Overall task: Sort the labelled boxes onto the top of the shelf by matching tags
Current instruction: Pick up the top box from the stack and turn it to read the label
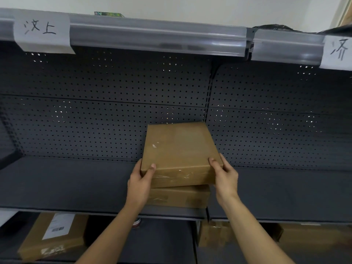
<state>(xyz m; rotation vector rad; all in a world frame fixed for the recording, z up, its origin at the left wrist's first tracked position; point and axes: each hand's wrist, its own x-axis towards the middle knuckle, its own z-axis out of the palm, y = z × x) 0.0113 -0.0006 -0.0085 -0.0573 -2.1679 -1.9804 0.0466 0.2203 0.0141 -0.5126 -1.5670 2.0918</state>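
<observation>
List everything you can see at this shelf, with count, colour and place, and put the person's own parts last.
top box: 1, brown cardboard, middle shelf, stacked on another box, gripped at both near corners
lower box: 1, brown cardboard, middle shelf, under the top box
labelled box: 1, brown with a white printed label, lower shelf, left
other boxes: at least 2, brown, lower shelf, right, partly hidden
paper tags: 2, white with handwritten characters, on the top shelf's front rail, far left and far right
green item: 1, on top of the shelf, left of centre, mostly hidden
black bag-like item: 1, on top, right
shelf back panel: dark grey, perforated
hands: 2, left hand and right hand, both holding the top box
</observation>
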